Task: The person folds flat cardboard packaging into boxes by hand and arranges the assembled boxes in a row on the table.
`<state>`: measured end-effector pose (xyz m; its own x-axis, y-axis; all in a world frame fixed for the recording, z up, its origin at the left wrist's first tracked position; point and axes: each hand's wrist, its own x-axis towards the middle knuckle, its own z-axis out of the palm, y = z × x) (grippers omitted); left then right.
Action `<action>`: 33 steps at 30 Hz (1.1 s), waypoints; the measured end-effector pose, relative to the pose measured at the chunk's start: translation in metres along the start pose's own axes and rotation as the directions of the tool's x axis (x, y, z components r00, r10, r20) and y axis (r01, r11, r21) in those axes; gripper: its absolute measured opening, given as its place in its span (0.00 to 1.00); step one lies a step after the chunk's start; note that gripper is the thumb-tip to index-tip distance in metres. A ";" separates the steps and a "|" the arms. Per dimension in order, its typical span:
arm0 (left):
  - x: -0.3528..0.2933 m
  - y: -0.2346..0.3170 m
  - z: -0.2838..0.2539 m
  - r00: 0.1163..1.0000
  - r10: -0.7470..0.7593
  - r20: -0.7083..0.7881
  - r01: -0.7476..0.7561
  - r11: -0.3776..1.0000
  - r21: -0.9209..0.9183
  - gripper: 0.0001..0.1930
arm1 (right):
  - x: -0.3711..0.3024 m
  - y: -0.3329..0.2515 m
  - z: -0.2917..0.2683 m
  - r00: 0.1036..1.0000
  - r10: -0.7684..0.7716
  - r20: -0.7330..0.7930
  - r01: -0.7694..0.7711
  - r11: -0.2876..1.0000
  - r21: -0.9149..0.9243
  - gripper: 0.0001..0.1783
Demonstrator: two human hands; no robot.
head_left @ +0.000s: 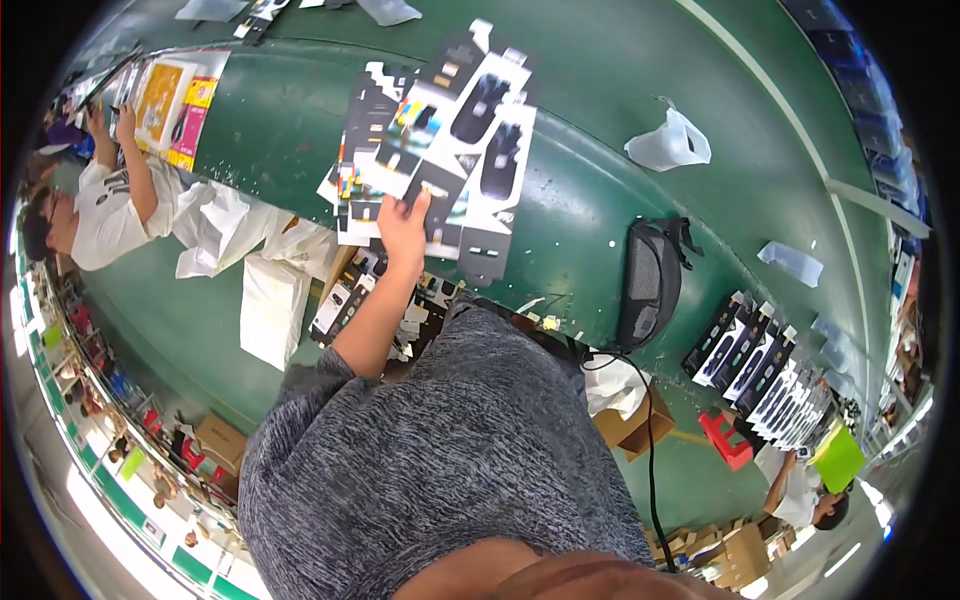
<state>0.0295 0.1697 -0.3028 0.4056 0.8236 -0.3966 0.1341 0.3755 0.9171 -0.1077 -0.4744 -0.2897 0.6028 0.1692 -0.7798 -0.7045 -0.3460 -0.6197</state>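
Your left grip (405,235) lies on overlapping cartons (443,150), likely steadying them; can't tell whether it's pinching. Right grip unseen.

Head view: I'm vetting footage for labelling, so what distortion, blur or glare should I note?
Head view: edges of the green table bow with fisheye distortion, and the corners go black; head view: the printed cartons by the left hand look soft, their small print unreadable; head view: bright strip lights at lower left wash out to white.
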 end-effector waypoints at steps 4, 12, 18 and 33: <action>-0.015 -0.038 -0.047 0.995 -0.096 -0.006 0.095 0.979 0.179 0.13 | 0.031 0.003 -0.003 0.998 -0.066 -0.013 0.066 0.997 0.029 0.07; -0.065 0.004 -0.050 1.000 0.002 -0.010 -0.004 0.978 -0.207 0.12 | 0.052 -0.093 -0.047 0.984 0.019 -0.175 -0.036 0.995 -0.092 0.08; -0.171 0.057 -0.014 0.942 0.194 0.273 -0.051 0.888 -0.457 0.18 | 0.072 -0.212 -0.019 0.953 -0.266 0.147 0.292 0.936 -0.196 0.11; -0.369 0.058 0.101 0.756 0.411 0.509 -0.504 0.862 0.052 0.74 | 0.003 -0.375 0.010 0.132 -0.924 0.360 0.991 0.120 -0.054 0.24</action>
<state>-0.0208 -0.1559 -0.0992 0.8221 0.5606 0.0989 -0.0420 -0.1134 0.9927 0.1541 -0.3349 -0.0607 0.5951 0.6742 0.4375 0.5331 0.0763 -0.8426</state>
